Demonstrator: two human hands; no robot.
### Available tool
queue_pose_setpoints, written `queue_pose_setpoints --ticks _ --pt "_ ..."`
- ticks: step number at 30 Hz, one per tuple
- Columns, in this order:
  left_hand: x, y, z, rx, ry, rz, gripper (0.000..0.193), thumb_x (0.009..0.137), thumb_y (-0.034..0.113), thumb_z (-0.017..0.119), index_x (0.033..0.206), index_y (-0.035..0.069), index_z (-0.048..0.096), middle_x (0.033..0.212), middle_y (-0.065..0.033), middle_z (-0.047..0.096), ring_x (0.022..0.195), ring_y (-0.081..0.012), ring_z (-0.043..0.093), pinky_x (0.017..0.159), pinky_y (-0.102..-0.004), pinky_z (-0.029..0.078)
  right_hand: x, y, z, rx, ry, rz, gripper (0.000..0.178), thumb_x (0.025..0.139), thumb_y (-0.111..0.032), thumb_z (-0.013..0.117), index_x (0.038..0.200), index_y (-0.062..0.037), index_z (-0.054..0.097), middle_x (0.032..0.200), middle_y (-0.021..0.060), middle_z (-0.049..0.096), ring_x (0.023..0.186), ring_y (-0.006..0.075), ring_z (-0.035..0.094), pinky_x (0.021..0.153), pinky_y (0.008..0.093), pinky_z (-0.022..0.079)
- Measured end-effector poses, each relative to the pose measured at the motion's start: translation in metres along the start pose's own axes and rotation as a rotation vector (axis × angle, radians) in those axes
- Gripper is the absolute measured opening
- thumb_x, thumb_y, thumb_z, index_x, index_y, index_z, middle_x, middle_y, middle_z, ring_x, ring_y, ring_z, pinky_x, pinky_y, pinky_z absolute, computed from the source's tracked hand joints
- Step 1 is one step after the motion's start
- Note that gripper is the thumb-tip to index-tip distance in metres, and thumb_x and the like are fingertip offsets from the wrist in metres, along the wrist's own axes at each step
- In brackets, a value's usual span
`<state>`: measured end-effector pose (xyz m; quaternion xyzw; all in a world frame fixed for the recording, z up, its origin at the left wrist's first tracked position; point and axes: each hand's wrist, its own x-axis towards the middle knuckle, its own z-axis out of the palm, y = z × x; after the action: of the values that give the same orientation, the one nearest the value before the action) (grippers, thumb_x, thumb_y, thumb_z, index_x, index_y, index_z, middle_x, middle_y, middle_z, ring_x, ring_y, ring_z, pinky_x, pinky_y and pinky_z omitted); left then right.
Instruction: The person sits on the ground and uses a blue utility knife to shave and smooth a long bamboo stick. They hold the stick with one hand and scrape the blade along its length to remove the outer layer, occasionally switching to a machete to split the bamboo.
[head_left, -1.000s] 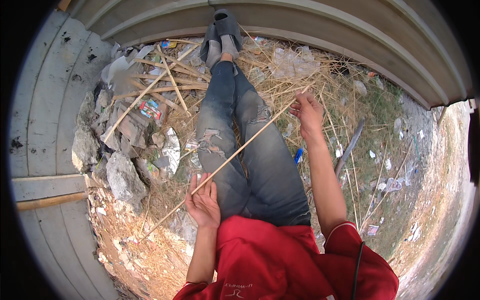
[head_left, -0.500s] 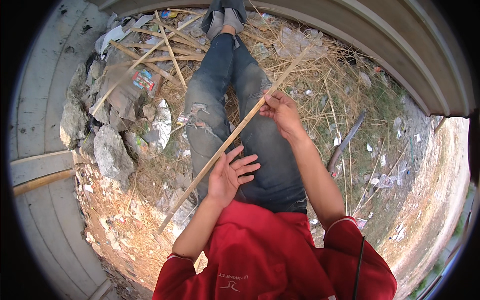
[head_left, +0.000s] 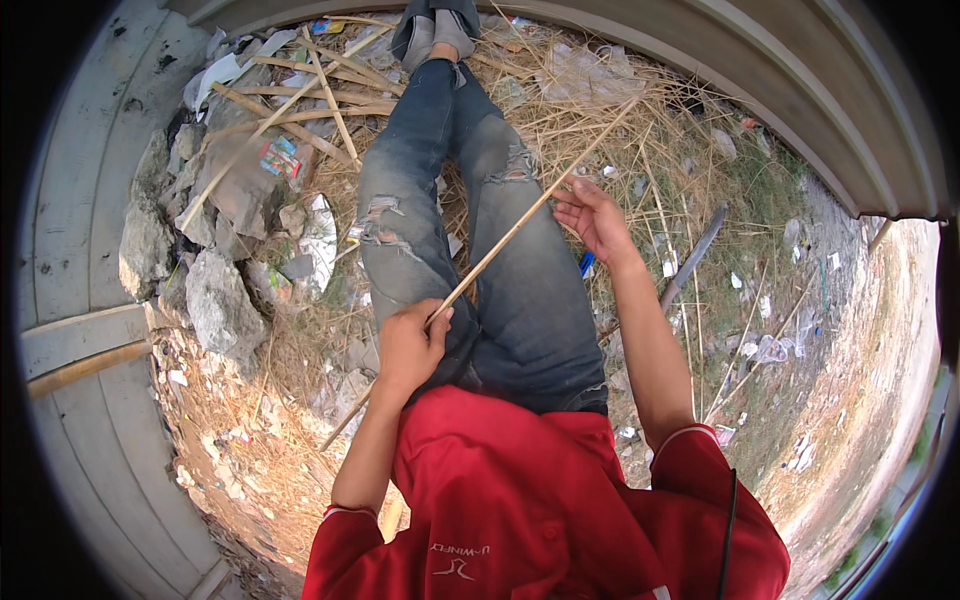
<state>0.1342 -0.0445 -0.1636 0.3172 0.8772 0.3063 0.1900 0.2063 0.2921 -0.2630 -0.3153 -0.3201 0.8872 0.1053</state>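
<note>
A long, thin bamboo strip [head_left: 510, 236] slants across my lap, its far end up to the right and its near end down by my left forearm. My left hand [head_left: 408, 345] is closed around its lower part, the thumb lying along the top. Beside the upper part, my right hand [head_left: 597, 220] has its fingers loosely extended and apart, the fingertips close to the strip. Whether they touch it is hard to tell. Under the strip are my outstretched legs in torn jeans [head_left: 535, 280].
A long-bladed knife [head_left: 693, 260] lies on the ground right of my right forearm. Several split bamboo pieces [head_left: 327, 95] are piled at the far left, near rocks [head_left: 225, 305]. Corrugated metal sheeting [head_left: 800, 90] curves along the far right; grey panels [head_left: 85, 240] stand left.
My left hand has gone from spread fingers to a grip on the strip. My right hand has loosened from its pinch, and the strip has turned to show a narrower side.
</note>
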Motion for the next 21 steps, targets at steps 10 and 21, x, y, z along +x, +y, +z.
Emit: queue_pose_setpoints --ticks 10,21 --pt "0.012 0.017 0.007 -0.201 0.182 -0.093 0.025 0.096 0.017 0.07 0.113 -0.001 0.074 0.064 -0.0103 0.055 0.055 -0.0151 0.048 0.054 -0.033 0.038 -0.024 0.139 -0.15 -1.402 0.634 -0.11 0.05 0.082 -0.03 0.076 0.117 0.0021 0.061 0.107 0.0275 0.071 0.102 0.0442 0.068 0.091 0.0485 0.054" --pt "0.02 0.025 0.014 -0.467 0.087 -0.216 0.027 0.099 0.017 0.067 0.115 -0.004 0.072 0.072 0.0008 0.057 0.065 -0.0053 0.047 0.057 -0.0252 0.038 -0.007 0.134 -0.152 -1.462 0.661 -0.133 0.043 0.081 -0.029 0.074 0.11 0.003 0.064 0.095 0.0241 0.072 0.092 0.0425 0.07 0.083 0.0497 0.055"
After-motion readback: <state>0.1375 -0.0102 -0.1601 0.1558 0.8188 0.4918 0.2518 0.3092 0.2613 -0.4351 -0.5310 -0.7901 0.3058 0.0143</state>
